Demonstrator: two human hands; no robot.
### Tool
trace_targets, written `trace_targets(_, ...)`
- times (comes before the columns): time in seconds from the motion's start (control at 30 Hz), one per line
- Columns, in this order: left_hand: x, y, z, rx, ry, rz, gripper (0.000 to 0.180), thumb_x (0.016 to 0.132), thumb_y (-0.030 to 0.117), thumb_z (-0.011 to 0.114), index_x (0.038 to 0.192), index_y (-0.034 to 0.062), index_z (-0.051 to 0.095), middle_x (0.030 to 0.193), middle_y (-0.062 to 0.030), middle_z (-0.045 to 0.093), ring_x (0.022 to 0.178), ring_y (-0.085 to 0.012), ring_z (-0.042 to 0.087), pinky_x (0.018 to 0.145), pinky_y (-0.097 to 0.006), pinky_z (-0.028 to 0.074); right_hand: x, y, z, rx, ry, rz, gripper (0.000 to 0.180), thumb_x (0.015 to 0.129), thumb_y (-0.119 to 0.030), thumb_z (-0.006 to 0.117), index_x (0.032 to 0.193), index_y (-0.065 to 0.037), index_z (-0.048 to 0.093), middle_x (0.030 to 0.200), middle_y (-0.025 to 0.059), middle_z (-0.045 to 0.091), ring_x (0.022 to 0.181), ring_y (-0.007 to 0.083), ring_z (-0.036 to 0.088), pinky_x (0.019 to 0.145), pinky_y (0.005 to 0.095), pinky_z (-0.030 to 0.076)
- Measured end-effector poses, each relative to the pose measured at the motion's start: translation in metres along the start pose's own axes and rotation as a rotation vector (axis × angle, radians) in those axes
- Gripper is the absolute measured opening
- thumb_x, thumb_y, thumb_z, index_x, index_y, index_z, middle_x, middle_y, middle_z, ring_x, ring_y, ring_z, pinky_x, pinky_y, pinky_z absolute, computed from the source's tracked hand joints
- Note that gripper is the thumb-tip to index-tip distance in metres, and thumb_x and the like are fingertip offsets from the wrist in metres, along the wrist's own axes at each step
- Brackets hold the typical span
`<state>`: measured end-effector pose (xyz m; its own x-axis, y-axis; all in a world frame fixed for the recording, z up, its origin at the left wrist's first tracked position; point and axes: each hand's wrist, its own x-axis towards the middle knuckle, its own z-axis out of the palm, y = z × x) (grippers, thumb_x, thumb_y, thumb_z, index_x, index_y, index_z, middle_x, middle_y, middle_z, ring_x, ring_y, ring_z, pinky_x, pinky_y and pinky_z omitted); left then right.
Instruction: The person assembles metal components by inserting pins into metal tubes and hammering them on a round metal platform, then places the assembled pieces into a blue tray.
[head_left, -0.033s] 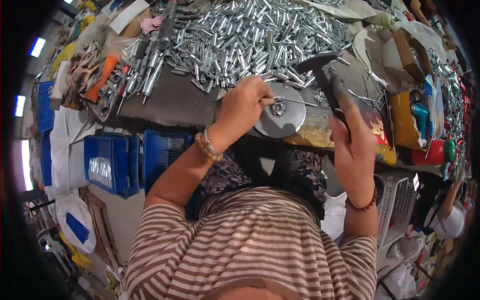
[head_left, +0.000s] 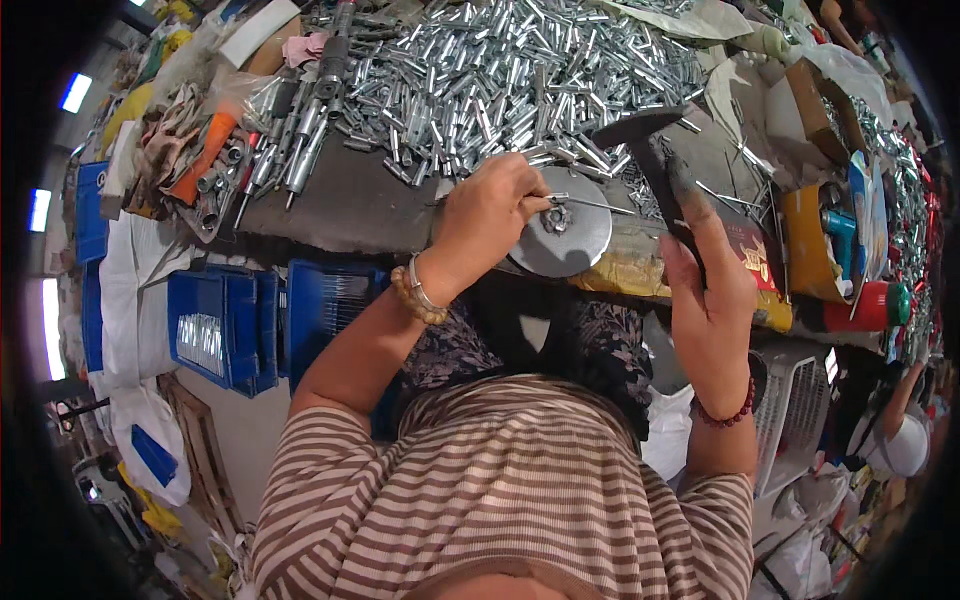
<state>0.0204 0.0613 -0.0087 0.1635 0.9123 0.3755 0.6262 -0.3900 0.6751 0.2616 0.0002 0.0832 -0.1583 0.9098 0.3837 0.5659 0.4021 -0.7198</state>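
My left hand [head_left: 492, 210] is closed in a pinch on a thin metal rod [head_left: 600, 205]. The rod points to the right, across a round grey metal disc [head_left: 575, 245] at the bench's near edge. A small metal piece [head_left: 556, 218] sits at the middle of the disc, just below my fingertips. My right hand [head_left: 712, 290] is wrapped round the handle of a hammer [head_left: 640, 126]. The dark hammer head is raised up and to the right of the disc, apart from the rod. Beyond both hands lies a large heap of short shiny metal tubes [head_left: 500, 80].
Long metal tools [head_left: 305, 140] and an orange-handled tool [head_left: 208, 152] lie at the left. Blue bins [head_left: 215, 370] stand below the bench's left side. To the right are a yellow container [head_left: 805, 240], a red can [head_left: 868, 306] and a white crate [head_left: 795, 400]. Another person's arm [head_left: 900, 400] shows far right.
The hammer head has shifted slightly to the right and turned a little in my right hand. My left hand and the rod stay in place.
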Motion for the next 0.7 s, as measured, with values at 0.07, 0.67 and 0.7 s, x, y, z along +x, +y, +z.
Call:
trace_targets(0.07, 0.001, 0.003, -0.001, -0.004, -0.013, 0.022, 0.013, 0.083, 0.007, 0.079, 0.092, 0.0037, 0.071, 0.089, -0.0098, 0.064, 0.087, -0.0303, 0.067, 0.076, -0.040, 0.053, -0.004, 0.001, 0.001, 0.005, -0.039, 0.015, 0.048, 0.098, 0.004, 0.064, 0.145, 0.000, 0.058, 0.116, 0.0184, 0.072, 0.090, 0.0176, 0.066, 0.079, 0.0296, 0.053)
trace_targets(0.67, -0.001, 0.001, -0.002, -0.054, -0.004, 0.063, 0.011, 0.082, 0.005, 0.078, 0.090, 0.0026, 0.071, 0.087, -0.0102, 0.062, 0.087, -0.0321, 0.065, 0.075, -0.043, 0.052, -0.016, 0.015, 0.023, -0.048, 0.121, -0.172, 0.049, 0.096, 0.003, 0.063, 0.144, -0.007, 0.058, 0.115, 0.0240, 0.070, 0.090, 0.0314, 0.071, 0.080, 0.0365, 0.055)
trace_targets(0.7, 0.002, 0.003, 0.001, -0.063, -0.010, 0.072, 0.011, 0.082, 0.005, 0.078, 0.090, 0.0026, 0.071, 0.087, -0.0102, 0.062, 0.087, -0.0321, 0.065, 0.075, -0.043, 0.052, -0.019, 0.028, 0.030, -0.059, 0.129, -0.167, 0.049, 0.096, 0.003, 0.063, 0.144, -0.007, 0.058, 0.115, 0.0240, 0.070, 0.090, 0.0314, 0.071, 0.080, 0.0365, 0.055)
